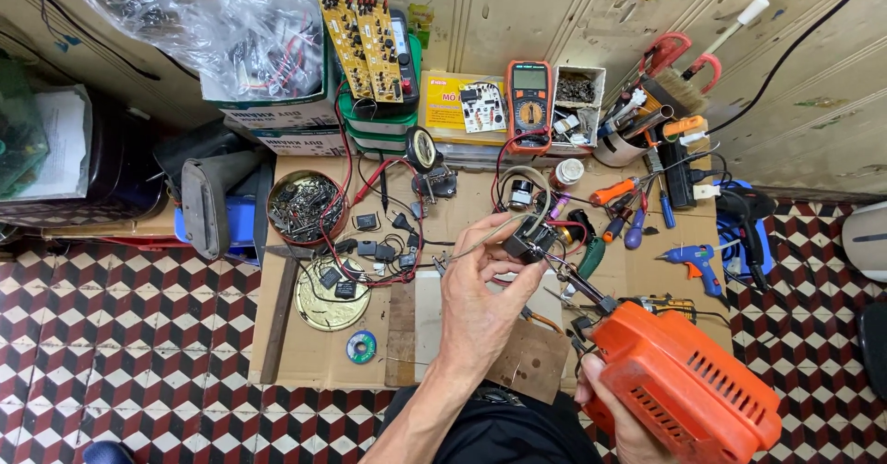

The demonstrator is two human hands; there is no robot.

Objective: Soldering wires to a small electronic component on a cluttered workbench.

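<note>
- Left hand (485, 288) pinches a small black part (528, 240)
- Right hand (617, 418) grips an orange soldering gun (679, 381)
- Cardboard-covered bench (305, 353) crowded with tools, on a checkered tile floor (120, 353)

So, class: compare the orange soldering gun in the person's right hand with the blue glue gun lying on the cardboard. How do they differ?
The orange soldering gun is held up in the right hand; the blue glue gun lies untouched on the cardboard. The soldering gun looks far bulkier, though it is nearer the camera. Its tip meets the small black part in the left hand; the glue gun's nozzle touches nothing. Both are pistol-shaped.
</note>
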